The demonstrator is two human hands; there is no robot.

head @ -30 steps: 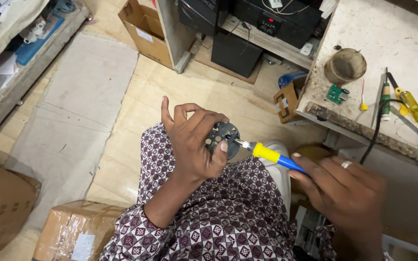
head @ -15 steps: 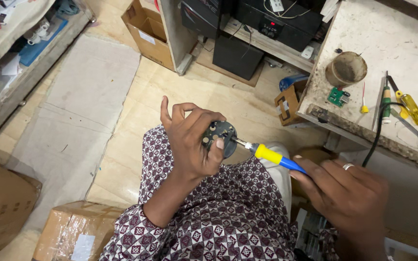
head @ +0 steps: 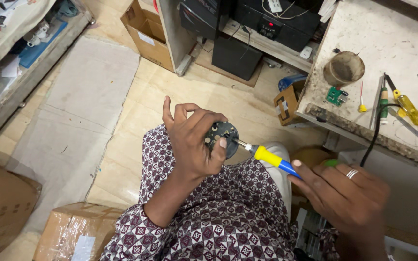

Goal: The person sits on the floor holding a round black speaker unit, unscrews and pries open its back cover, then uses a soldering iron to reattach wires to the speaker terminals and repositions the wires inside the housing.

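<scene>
Our left hand (head: 192, 142) gripped the round circuit board (head: 222, 137) at frame centre; our right hand (head: 344, 193) clenched the soldering iron (head: 267, 158) (tip best kept steady on its joint).

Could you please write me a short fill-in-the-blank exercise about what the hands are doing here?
1. The left hand holds a round black ____ board.
2. The right hand grips a soldering iron with a yellow and ____ handle.
3. A ____ sits on one of the right hand's fingers.

Missing words: circuit; blue; ring
</scene>
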